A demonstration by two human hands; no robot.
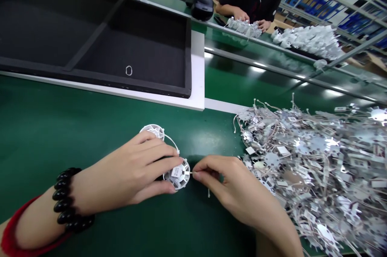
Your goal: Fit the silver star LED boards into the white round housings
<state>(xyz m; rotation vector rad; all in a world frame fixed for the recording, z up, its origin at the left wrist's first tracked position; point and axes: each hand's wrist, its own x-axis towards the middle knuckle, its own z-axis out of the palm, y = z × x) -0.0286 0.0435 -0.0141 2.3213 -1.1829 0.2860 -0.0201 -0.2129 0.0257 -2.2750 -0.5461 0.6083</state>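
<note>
Two round white plastic frames lie on the green table, joined by a thin curved white strip. My left hand [145, 168] rests over them, its fingers on the nearer frame [182, 180], which has a silvery plate with a small label inside. The farther frame [155, 129] is partly hidden by that hand. Just right of the nearer frame, my right hand [222, 174] pinches a thin pale wire between thumb and index finger. A small connector [208, 193] at a wire's end hangs below those fingers.
A large pile of silvery plates with wires [314, 148] covers the right side. A black tray [151, 43] on a white board [198, 71] lies at the back left. Across a metal rail, a person's hands [242, 14] handle white parts, beside a heap of white pieces [314, 41].
</note>
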